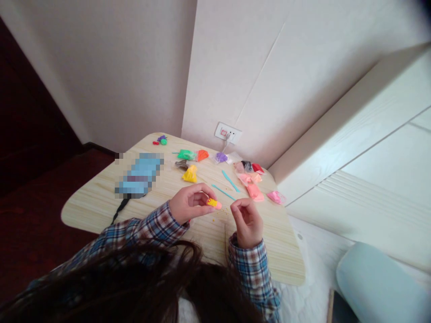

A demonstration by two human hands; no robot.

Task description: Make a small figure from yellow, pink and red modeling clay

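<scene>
Between the thumb and fingers of my left hand (192, 204) is a small clay piece (213, 203), yellow with darker dots and pink at one end. Just to its right, my right hand (248, 220) has its thumb and forefinger pinched together; anything between them is too small to make out. Beyond the hands lie two turquoise modelling tools (230, 181), one broader and one thin. A bag of yellow clay (190, 174) rests past my left hand. Tiny yellow crumbs dot the tabletop under the hands.
On the pale wooden table (90, 197) are bags of green clay (186, 154), purple clay (221, 157) and pink clay (276, 196). Small clay shapes (163, 141) sit at the far left corner. A blurred-out device (139, 175) with a black cable lies left. A wall socket (228, 133) is behind.
</scene>
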